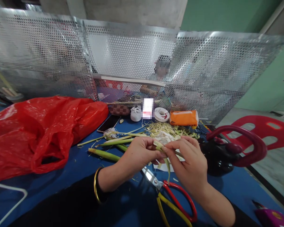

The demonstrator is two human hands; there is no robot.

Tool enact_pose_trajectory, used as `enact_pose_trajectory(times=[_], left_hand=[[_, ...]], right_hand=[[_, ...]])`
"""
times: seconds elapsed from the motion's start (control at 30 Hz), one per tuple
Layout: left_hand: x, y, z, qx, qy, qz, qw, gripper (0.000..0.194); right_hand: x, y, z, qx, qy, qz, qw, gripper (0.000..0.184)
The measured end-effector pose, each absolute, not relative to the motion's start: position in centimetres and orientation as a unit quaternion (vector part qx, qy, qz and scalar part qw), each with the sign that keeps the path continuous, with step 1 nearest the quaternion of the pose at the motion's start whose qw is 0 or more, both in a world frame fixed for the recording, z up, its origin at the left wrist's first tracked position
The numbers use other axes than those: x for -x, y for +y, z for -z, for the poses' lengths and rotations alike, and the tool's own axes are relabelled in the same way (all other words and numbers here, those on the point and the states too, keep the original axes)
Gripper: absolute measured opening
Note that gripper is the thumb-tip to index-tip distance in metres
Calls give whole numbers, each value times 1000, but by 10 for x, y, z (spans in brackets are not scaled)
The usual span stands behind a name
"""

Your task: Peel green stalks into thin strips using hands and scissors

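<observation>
Between my two hands is a pale green strip of plant leaf, a folded leaf strip point(159, 145) with one end hanging down. My left hand point(138, 149) pinches it from the left between thumb and fingers. From the other side, my right hand point(188, 156) grips the same strip with thumb and forefinger. Beneath the hands lie scissors point(157, 183) with one red and one yellow handle, blades partly hidden under my left hand. Several green stalks point(104, 154) rest left of my left hand. Behind the hands are crumpled white tissue point(164, 137) and a heap of shredded plant scraps point(172, 127).
A red plastic bag point(38, 132) covers the table's left side. A phone point(109, 123), a tape roll point(162, 114) and an orange packet point(184, 118) stand along the perforated metal screen point(130, 50). A black kettle-like pot point(217, 157) is at right. A person point(156, 83) sits beyond the screen.
</observation>
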State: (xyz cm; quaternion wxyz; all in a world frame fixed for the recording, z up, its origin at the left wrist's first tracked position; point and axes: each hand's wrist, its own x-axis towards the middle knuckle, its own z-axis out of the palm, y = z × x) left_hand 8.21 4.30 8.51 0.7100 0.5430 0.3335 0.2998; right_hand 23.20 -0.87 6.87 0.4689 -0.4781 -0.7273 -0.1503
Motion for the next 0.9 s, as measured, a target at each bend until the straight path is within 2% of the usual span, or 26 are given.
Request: enact_pose_trajectory(times=[0.17,0.23,0.33,0.47,0.6,0.73,0.9], left_hand=[[-85,41,-83,-556,339,-302,696,9],[-86,41,-80,-581,339,-295,679,4],[-84,42,-72,-660,330,-283,612,7],[-80,43,-67,-741,355,-263,505,7],[-80,42,-68,-779,377,-249,435,11],[-82,40,-67,-759,355,-241,490,5],[-84,37,-64,-713,326,-173,596,11]], right_hand=[[-235,-7,-70,475,-746,140,445,4],[-237,-6,-71,490,-750,134,423,7],[-239,-5,-75,500,-770,102,382,2],[-239,-6,-78,511,-775,47,369,11],[-235,-9,-78,536,-761,7,365,11],[-234,-9,-81,560,-725,-122,383,15],[-236,-6,-85,536,-592,-331,503,17]])
